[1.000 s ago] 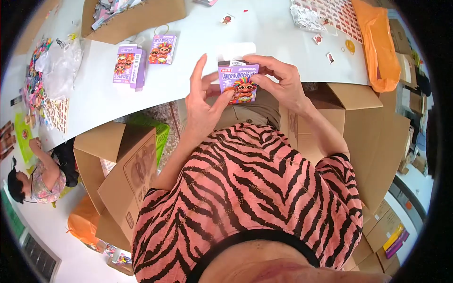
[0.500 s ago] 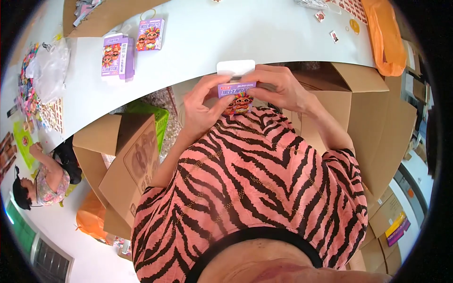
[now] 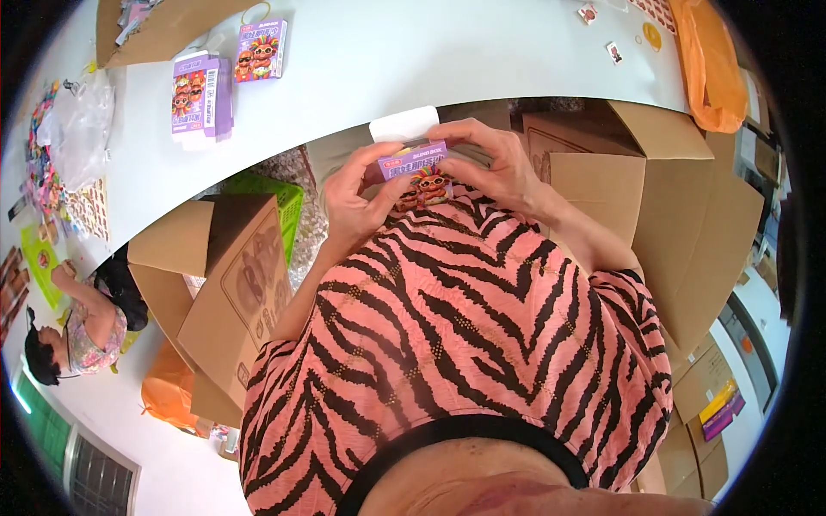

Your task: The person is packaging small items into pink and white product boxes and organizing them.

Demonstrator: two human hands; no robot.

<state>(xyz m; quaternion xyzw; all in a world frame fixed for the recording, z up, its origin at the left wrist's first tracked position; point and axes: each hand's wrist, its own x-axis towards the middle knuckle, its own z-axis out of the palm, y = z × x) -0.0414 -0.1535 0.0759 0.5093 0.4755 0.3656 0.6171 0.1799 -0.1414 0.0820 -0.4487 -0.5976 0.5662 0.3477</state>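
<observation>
Between my two hands is a small purple box (image 3: 422, 179) with cartoon figures on its front, held close to my chest at the table's near edge. Its white top flap (image 3: 403, 125) stands raised. My left hand (image 3: 354, 191) grips the box's left side, thumb on the front. On the other side, my right hand (image 3: 495, 163) holds it with the thumb on the front and the fingers up at the top opening. What lies inside the box cannot be made out.
Left on the white table (image 3: 344, 52) lie a stack of flat purple cartons (image 3: 196, 99) and a closed purple box (image 3: 261, 52). Open cardboard boxes stand at my left (image 3: 237, 292) and right (image 3: 602, 193). An orange bag (image 3: 710, 64) hangs at the right. A co-worker (image 3: 82, 331) sits far left.
The box in my hands has shifted slightly left and tilted, its flap now slanting. Both hands moved with it and keep their hold. The table items appear shifted a little in view.
</observation>
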